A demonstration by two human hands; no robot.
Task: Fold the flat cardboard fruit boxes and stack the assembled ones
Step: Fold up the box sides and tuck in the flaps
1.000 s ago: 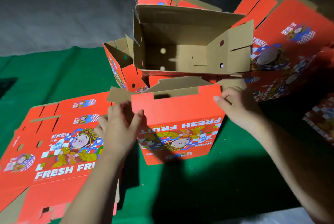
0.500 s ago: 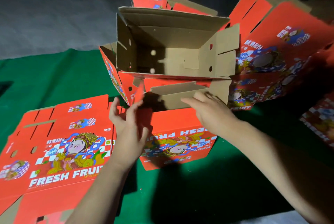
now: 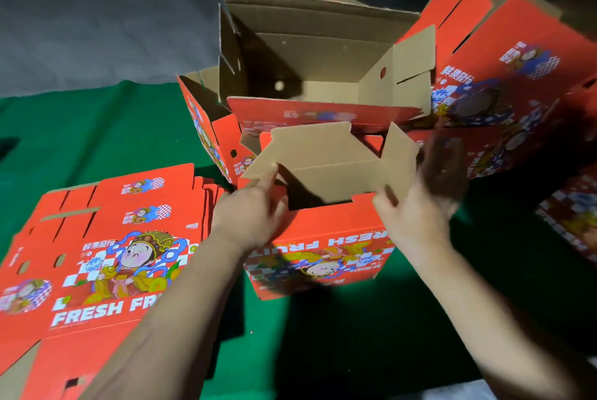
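While the box in hand (image 3: 323, 251) is set upright on the green cloth (image 3: 97, 128) near the middle of the scene, its printing upside down toward the viewer, its open end is not yet closed: brown flaps are seen standing up at its far side and at its right end. The left end flap is touched by the left hand (image 3: 255, 218), whose fingers are extended along the near left corner of the box; nothing is clearly pinched by them. The right hand (image 3: 416, 215) is placed at the right end flap with fingers bent against the cardboard, though motion blur hides whether the flap is truly gripped, so that cannot be told. This box is judged to be partway through folding, with its flaps still to be tucked in. Just beyond it, an assembled box (image 3: 323, 70) is seen lying open toward the viewer atop other red boxes, and more folded boxes (image 3: 517, 83) are heaped to the far right, so several are taken as done, loosely piled rather than neatly stacked. To the near left, a pile of flat boxes (image 3: 106, 254) is left unfolded, several edges showing, so much work is judged to remain.
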